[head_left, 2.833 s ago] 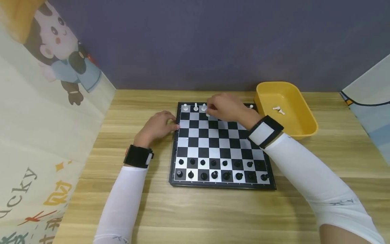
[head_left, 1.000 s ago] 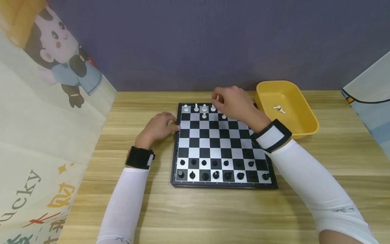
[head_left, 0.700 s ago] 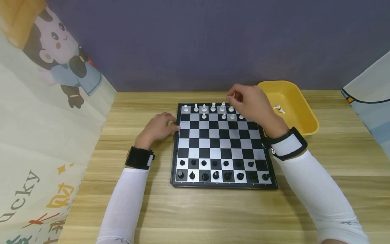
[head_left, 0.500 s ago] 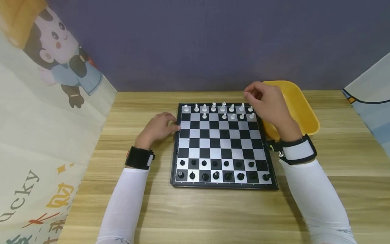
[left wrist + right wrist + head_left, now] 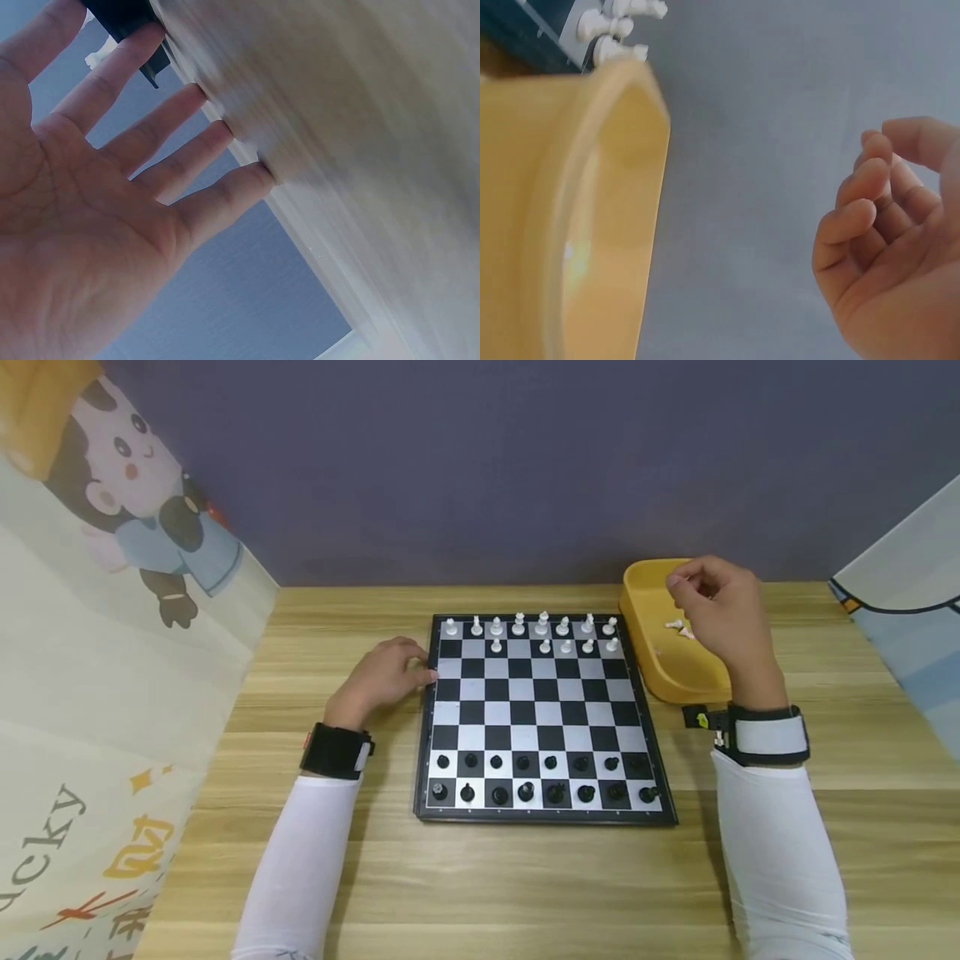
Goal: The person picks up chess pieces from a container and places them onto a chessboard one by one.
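Observation:
A black-and-white chessboard (image 5: pixel 534 714) lies on the wooden table. My left hand (image 5: pixel 380 679) rests at its left edge with the thumb touching the rim; in the left wrist view the fingers spread, fingertips on the table. Over the yellow tray (image 5: pixel 651 672) hovers my right hand (image 5: pixel 723 607), its fingers loosely curled around nothing. Inside the tray lie white chess pieces (image 5: pixel 685 631), partly close to the hand's outline. A white pawn (image 5: pixel 496 646) stands alone left of several more white pawns (image 5: pixel 566 647) in the second row.
White back-row pieces (image 5: pixel 518 625) line the board's far edge. Two rows of black pieces (image 5: pixel 526 791) fill the near side. Behind the table (image 5: pixel 360 877) rises a dark blue wall (image 5: pixel 465 477); a printed white panel (image 5: pixel 97 677) stands at the left.
My right hand has moved right from the far rows of the board to above the yellow tray. A white pawn stands where its fingertips were. My left hand stays at the board's edge.

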Demonstrator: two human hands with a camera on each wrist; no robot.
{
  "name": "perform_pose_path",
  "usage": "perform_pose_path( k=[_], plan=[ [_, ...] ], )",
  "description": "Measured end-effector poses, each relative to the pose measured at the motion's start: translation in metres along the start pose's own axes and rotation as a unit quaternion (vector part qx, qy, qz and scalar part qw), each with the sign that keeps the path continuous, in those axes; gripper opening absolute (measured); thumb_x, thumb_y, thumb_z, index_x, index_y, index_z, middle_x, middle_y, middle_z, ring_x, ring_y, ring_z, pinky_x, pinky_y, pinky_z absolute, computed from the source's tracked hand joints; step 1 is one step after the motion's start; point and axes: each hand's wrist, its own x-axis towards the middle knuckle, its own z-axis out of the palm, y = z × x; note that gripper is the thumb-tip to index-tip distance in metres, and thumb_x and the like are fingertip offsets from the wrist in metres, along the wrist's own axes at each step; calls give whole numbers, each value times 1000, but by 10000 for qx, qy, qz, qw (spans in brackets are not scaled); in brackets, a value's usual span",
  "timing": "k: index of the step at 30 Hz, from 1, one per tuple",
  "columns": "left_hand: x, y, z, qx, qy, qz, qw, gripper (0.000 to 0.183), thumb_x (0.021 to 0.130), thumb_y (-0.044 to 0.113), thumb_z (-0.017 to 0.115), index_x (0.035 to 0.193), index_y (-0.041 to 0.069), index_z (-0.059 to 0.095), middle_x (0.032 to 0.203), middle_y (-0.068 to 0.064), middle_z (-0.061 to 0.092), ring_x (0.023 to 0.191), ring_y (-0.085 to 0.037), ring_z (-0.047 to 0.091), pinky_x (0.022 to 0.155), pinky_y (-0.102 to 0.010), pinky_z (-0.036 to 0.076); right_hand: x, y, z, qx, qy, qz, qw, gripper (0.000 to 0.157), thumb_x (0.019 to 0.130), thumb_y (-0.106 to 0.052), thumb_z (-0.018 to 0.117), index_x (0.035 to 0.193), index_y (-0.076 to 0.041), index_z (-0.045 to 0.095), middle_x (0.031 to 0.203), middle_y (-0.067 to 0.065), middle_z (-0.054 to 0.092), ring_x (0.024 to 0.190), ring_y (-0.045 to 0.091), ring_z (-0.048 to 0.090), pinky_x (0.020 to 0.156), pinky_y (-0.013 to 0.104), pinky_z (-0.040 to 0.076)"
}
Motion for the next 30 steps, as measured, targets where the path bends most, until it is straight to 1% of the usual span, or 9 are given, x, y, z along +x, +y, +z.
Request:
perform_pose_path(
  k=[6, 10, 14, 17, 21, 26, 30],
  plan=[
    [-1, 0, -1, 5, -22, -44, 10000, 46, 86, 49, 54, 116, 15, 58, 136, -10, 42, 127, -30, 34, 102, -47, 23, 1, 12, -5, -176, -36, 216, 9996, 25, 90, -37, 53, 96, -14, 62, 76, 7, 55, 60, 20, 43, 49, 29, 31],
    [0, 0, -1, 4, -3, -34, 10000, 45, 86, 49, 55, 116, 15, 58, 136, -9, 43, 127, -30, 34, 102, -46, 23, 3, 19, -7, -301, -27, 280, 9992, 25, 90, -37, 53, 96, -15, 61, 75, 7, 54, 60, 20, 43, 48, 30, 31],
    [0, -1, -2, 6, 5, -16, 10000, 44, 86, 48, 55, 116, 15, 59, 136, -10, 42, 127, -30, 34, 103, -46, 23, 4, 28, -10, -431, -94, 440, 9981, 27, 90, -38, 52, 98, -14, 61, 76, 8, 54, 59, 20, 43, 47, 30, 31],
    [0, -1, -2, -5, -15, -16, 10000, 45, 86, 48, 55, 116, 15, 59, 137, -11, 42, 128, -31, 33, 103, -46, 22, 3, 34, -11, -563, -269, 644, 9960, 29, 90, -39, 51, 100, -13, 61, 78, 9, 55, 62, 20, 45, 49, 31, 33],
    [-1, 0, -2, -17, -17, -14, 10000, 44, 86, 48, 55, 116, 15, 58, 136, -11, 42, 128, -30, 34, 103, -46, 23, 3, 39, -10, -806, -616, 830, 9914, 33, 91, -42, 48, 105, -14, 60, 83, 9, 56, 68, 22, 47, 52, 33, 36],
    [-1, 1, -2, -14, -26, -24, 10000, 44, 86, 47, 55, 116, 14, 58, 136, -11, 43, 127, -30, 34, 103, -45, 23, 4, 41, -8, -982, -978, 909, 9862, 36, 91, -42, 46, 107, -12, 58, 91, 8, 55, 75, 25, 44, 56, 36, 36],
    [-1, 1, -2, -23, -39, -19, 10000, 45, 86, 47, 55, 116, 14, 58, 136, -11, 43, 127, -30, 34, 103, -46, 22, 4, 43, -8, -1059, -1103, 909, 9841, 38, 92, -43, 45, 107, -11, 57, 92, 9, 54, 76, 25, 45, 58, 37, 37]
  ],
)
